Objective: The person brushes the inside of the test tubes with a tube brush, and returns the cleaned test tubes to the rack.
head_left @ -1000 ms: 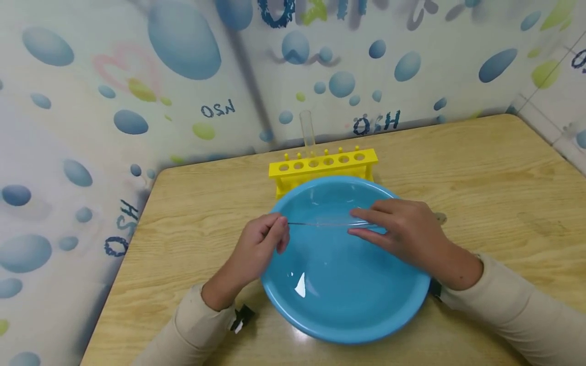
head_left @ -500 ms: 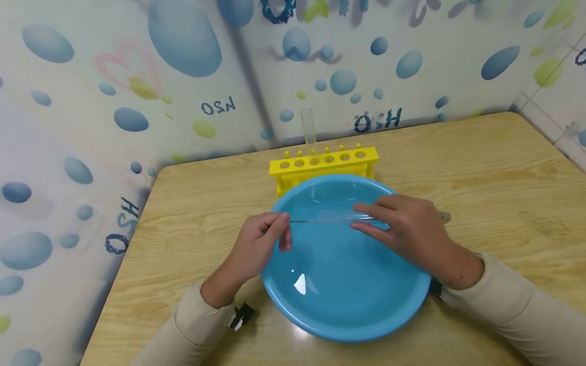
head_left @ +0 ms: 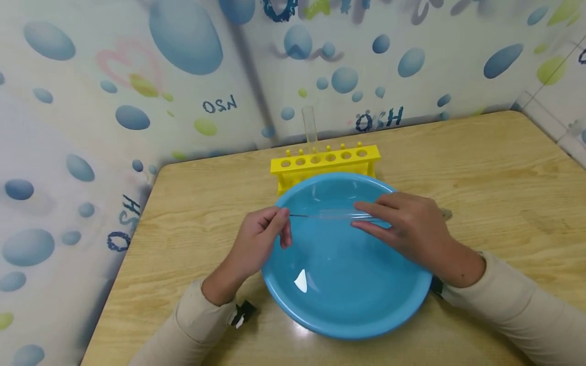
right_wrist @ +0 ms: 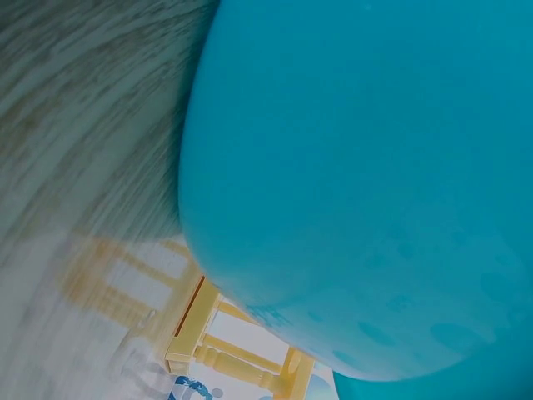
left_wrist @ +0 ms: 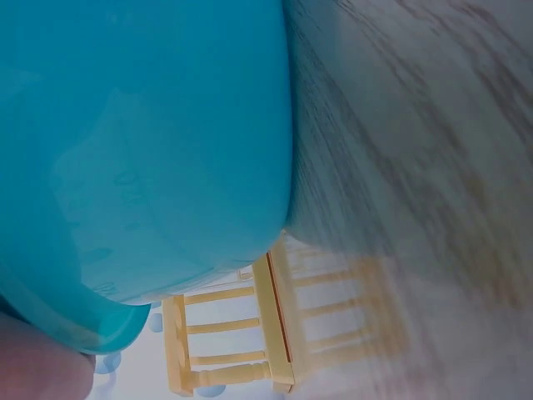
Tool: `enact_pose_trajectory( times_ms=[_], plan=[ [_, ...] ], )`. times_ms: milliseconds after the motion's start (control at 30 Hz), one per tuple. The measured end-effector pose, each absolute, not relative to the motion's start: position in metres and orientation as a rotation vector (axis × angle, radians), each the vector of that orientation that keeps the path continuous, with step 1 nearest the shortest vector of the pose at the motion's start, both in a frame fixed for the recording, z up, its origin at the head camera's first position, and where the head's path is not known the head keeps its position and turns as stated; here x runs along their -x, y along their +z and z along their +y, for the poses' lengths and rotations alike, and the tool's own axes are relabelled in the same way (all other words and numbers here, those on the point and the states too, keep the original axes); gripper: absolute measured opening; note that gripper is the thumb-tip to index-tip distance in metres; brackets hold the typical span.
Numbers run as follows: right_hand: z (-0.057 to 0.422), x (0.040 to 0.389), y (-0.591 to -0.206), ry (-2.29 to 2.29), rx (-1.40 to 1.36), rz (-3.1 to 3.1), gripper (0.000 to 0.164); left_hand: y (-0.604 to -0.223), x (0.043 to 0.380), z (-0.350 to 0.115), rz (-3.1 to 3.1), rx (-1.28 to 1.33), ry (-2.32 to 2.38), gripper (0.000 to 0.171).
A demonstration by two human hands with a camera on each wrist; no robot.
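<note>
Above the blue basin (head_left: pixel 357 284), my right hand (head_left: pixel 407 223) holds a clear glass test tube (head_left: pixel 336 215) lying roughly level, between thumb and fingers. My left hand (head_left: pixel 263 231) pinches the end of a thin dark wire rod (head_left: pixel 299 216) with thumb and forefinger. The rod runs right toward the tube's left end and appears to enter it; the rod's far end is hidden. The basin contains clear liquid with a bright reflection. Part of a hand (left_wrist: pixel 42 362) shows blurred beside the basin rim (left_wrist: pixel 92 321) in the left wrist view.
Behind the basin stands a yellow test tube rack (head_left: pixel 325 161) with another clear tube (head_left: pixel 310 124) upright in it. A patterned wall rises behind the wooden table (head_left: pixel 197 203). Beyond my right hand shows a small greyish thing (head_left: pixel 447 214) of unclear kind.
The thin rod has tilted slightly, and my left fingertips have risen a little. Both hands keep their holds on the rod and the tube. The view has shifted slightly.
</note>
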State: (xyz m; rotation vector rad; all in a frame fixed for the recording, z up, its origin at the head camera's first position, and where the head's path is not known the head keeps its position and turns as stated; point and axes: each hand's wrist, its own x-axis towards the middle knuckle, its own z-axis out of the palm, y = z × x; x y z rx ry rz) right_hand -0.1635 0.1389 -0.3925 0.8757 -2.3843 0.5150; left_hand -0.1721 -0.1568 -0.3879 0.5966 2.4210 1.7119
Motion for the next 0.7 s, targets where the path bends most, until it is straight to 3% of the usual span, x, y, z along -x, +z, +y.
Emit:
enact_pose_trajectory(
  times_ms=[200,433,600,700],
  plan=[
    [0.1381,0.1639,-0.3919,0.53,-0.878,-2.352,0.066,-0.3865,0.1722,-0.1569,2.409,-0.585,1.712,0.037],
    [0.1389,0.164,-0.3924,0.532,-0.891,-2.345,0.063,-0.3846,0.1726,-0.1574,2.369,-0.62,1.714,0.033],
    [0.1391,0.1629,-0.3926,0.52,-0.896,-2.371,0.042,-0.3833,0.1739,-0.1586,2.318,-0.595,1.715,0.031],
    [0.1389,0.1629,-0.3917,0.5,-0.876,-2.403,0.05,-0.3828,0.1745,-0.1589,2.321,-0.58,1.707,0.028]
  ],
)
